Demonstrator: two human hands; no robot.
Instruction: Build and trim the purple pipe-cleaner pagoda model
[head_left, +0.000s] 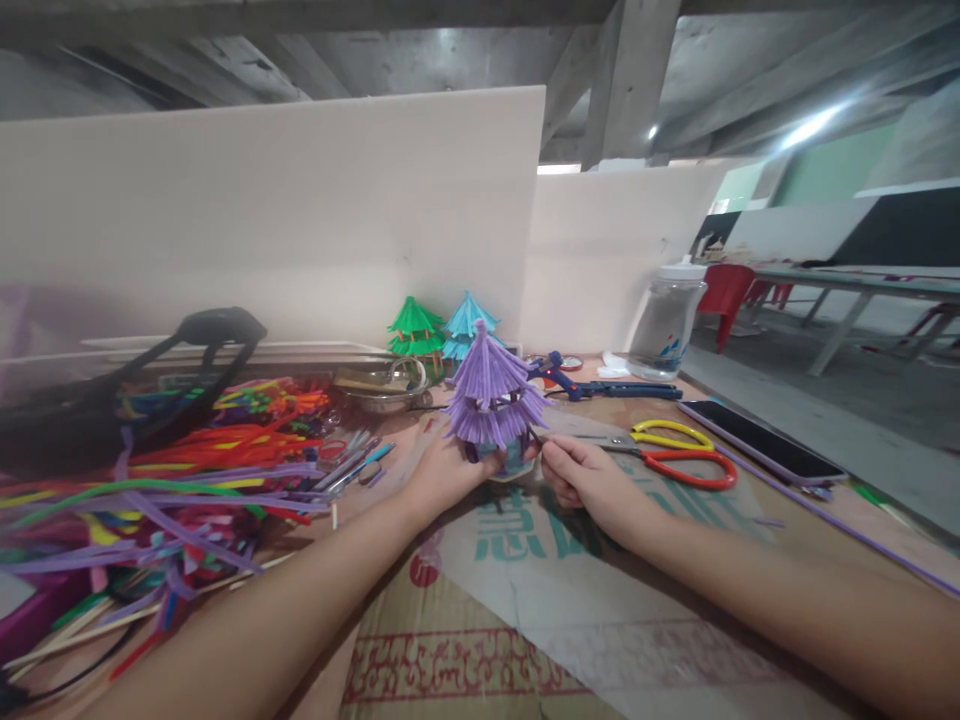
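A purple two-tiered tree or pavilion [489,385] made of fuzzy stems stands upright at the middle of the table. My left hand [446,475] grips its base from the left, fingers partly hidden under the lower tier. On the right, my right hand [577,475] is closed in a pinch on a thin dark piece [535,436] at the lower edge of the purple model. Behind it stand a green model [415,328] and a light blue model [469,318] of similar shape.
Scissors [686,455], a phone [761,440], a glue gun [553,374], pliers [630,389] and a water bottle [667,320] lie or stand at the right. Colourful fuzzy stems [187,500], pens [356,470], a metal bowl [382,398] and a black bag [150,390] fill the left.
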